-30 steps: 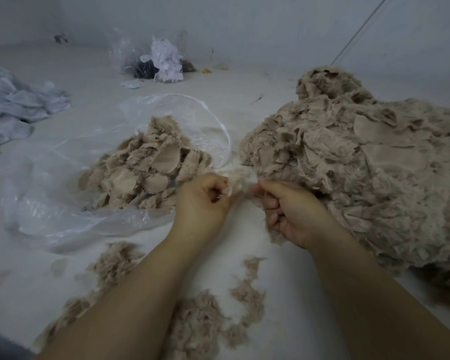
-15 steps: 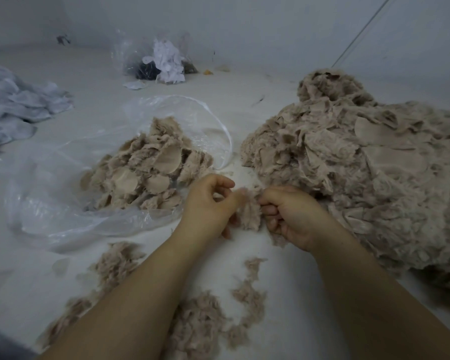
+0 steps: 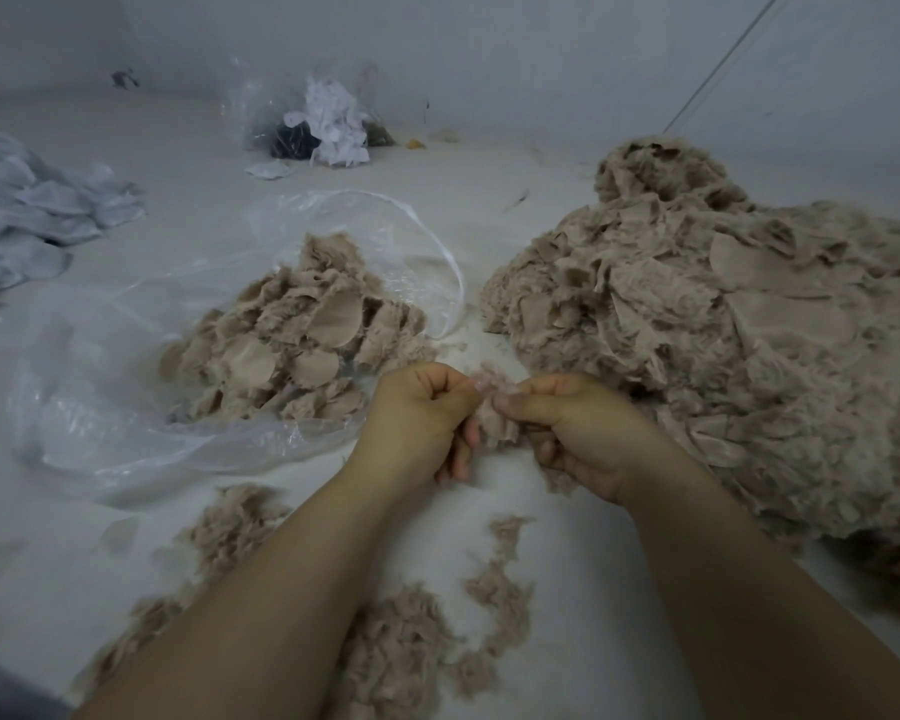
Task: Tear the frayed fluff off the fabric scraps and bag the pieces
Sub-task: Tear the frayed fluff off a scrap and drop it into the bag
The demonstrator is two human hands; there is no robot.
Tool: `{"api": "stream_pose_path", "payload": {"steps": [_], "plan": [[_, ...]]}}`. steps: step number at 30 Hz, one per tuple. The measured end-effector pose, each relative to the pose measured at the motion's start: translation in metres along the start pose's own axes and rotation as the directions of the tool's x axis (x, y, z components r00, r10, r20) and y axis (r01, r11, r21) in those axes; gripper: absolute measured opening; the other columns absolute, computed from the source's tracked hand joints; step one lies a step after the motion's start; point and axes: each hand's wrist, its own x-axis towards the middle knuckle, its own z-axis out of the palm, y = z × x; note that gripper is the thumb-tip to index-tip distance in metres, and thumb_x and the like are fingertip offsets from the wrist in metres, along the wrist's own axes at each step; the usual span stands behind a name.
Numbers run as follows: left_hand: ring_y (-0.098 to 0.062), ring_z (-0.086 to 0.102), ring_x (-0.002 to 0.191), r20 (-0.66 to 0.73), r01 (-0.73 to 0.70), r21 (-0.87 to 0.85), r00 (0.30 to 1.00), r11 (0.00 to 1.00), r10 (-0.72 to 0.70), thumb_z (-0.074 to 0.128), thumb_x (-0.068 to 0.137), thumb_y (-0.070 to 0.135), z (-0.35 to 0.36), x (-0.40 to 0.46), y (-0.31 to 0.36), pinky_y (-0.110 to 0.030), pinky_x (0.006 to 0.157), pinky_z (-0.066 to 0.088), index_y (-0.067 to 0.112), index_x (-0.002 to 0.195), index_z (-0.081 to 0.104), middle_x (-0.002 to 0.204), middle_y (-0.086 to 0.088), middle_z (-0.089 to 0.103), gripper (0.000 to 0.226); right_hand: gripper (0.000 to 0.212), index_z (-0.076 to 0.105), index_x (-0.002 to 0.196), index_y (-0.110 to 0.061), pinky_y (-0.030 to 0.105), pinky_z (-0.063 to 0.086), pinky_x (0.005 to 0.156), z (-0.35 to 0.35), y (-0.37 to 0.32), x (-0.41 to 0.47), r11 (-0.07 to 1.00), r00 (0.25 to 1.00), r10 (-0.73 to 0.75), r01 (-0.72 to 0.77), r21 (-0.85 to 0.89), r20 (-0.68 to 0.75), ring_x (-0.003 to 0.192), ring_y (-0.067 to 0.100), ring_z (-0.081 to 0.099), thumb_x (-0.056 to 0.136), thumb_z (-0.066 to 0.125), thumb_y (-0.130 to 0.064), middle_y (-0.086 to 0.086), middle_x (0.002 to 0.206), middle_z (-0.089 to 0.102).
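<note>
A small beige furry fabric scrap (image 3: 495, 426) hangs between my two hands at the centre. My left hand (image 3: 417, 423) pinches its upper left edge with curled fingers. My right hand (image 3: 578, 433) grips its right side, thumb on top. A clear plastic bag (image 3: 100, 407) lies open to the left and holds a heap of beige pieces (image 3: 292, 350). A big pile of beige scraps (image 3: 723, 340) rises on the right, touching my right wrist. Torn fluff (image 3: 411, 652) is strewn on the white surface under my forearms.
Pale grey-white cloth (image 3: 32, 215) lies bunched at the far left. A second clear bag (image 3: 313, 122) with white and dark bits stands at the back by the wall. A thin cord (image 3: 723, 59) runs up the wall at the upper right.
My hands have drawn closer together and the scrap has turned between them; my left fingers have curled tighter on its top edge.
</note>
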Motion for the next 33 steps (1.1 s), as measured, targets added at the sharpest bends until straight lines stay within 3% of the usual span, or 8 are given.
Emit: {"api": "stream_pose_path", "payload": {"steps": [6,12,15,18,22,27,30,33], "plan": [[-0.013,0.043,0.026,0.053,0.012,-0.016,0.999,1.0,-0.011,0.059,0.097,0.015,-0.002,0.003,-0.002,-0.016,0.03,0.029,0.004,0.069,0.055,0.043,-0.005,0.055,0.031,0.026,0.055,0.07,-0.019,0.018,0.027,0.039,0.001,-0.005,0.001,0.977,0.996,0.082,-0.072,0.202,-0.041,0.041,0.005,0.026,0.095,0.055,-0.022,-0.007,0.048,0.034],[-0.022,0.047,0.03,0.073,0.101,-0.059,0.993,0.993,-0.097,0.062,0.093,0.014,-0.003,0.005,-0.005,-0.018,0.032,0.03,0.007,0.071,0.056,0.052,-0.013,0.056,0.024,0.022,0.069,0.082,-0.006,0.018,0.031,0.042,0.001,0.0,-0.001,0.998,0.999,-0.033,0.031,0.06,0.02,0.042,0.005,0.037,0.085,0.071,-0.028,-0.002,0.056,0.054],[-0.022,0.049,0.031,0.062,0.081,-0.006,0.995,0.997,-0.081,0.064,0.094,0.028,-0.001,0.006,-0.004,-0.018,0.032,0.031,0.002,0.082,0.058,0.051,-0.014,0.056,0.029,0.022,0.071,0.068,-0.013,0.021,0.031,0.044,0.001,0.0,-0.001,0.999,0.999,-0.044,0.044,0.007,0.022,0.044,0.007,0.038,0.073,0.079,-0.033,-0.002,0.056,0.057],[-0.017,0.045,0.028,-0.03,0.052,0.038,0.998,0.998,-0.051,0.058,0.099,0.024,0.001,0.007,-0.005,-0.014,0.031,0.027,0.006,0.075,0.06,0.048,-0.01,0.054,0.03,0.023,0.068,0.062,-0.015,0.02,0.03,0.043,0.001,0.001,0.0,0.999,0.999,-0.035,0.035,0.003,0.025,0.043,0.008,0.035,0.08,0.076,-0.026,-0.002,0.05,0.048],[-0.017,0.039,0.027,-0.191,0.074,-0.194,0.975,0.978,-0.112,0.051,0.101,0.015,-0.005,0.01,-0.006,-0.014,0.029,0.022,0.007,0.07,0.056,0.049,-0.007,0.052,0.032,0.018,0.07,0.071,-0.009,0.018,0.03,0.041,0.001,0.001,0.0,0.996,1.0,-0.007,0.006,0.093,0.007,0.042,0.007,0.035,0.087,0.071,-0.018,-0.005,0.048,0.044],[-0.023,0.049,0.03,0.007,0.148,0.018,0.989,0.989,-0.148,0.062,0.093,0.045,-0.005,0.005,-0.004,-0.017,0.032,0.029,0.01,0.069,0.056,0.051,-0.012,0.058,0.043,0.024,0.069,0.068,-0.011,0.018,0.031,0.04,0.004,-0.001,-0.001,0.992,1.0,-0.009,0.011,0.125,-0.017,0.04,0.005,0.034,0.089,0.068,-0.022,-0.009,0.042,0.041],[-0.018,0.042,0.026,0.065,0.117,0.113,0.99,0.987,-0.125,0.063,0.095,0.037,-0.007,0.003,-0.002,-0.015,0.032,0.026,0.009,0.064,0.056,0.045,-0.009,0.054,0.042,0.034,0.062,0.058,-0.015,0.017,0.032,0.039,0.003,0.0,0.0,0.987,0.999,0.01,-0.004,0.16,-0.035,0.038,0.004,0.032,0.091,0.066,-0.021,-0.008,0.043,0.036],[-0.016,0.034,0.023,0.059,0.126,0.048,0.99,0.991,-0.129,0.061,0.095,0.035,-0.011,0.004,-0.001,-0.012,0.031,0.023,0.007,0.06,0.056,0.039,-0.009,0.049,0.045,0.042,0.057,0.05,-0.019,0.016,0.031,0.038,0.004,0.0,0.001,0.98,0.999,0.026,-0.017,0.2,-0.043,0.038,0.004,0.031,0.091,0.067,-0.021,-0.007,0.044,0.034]]}}
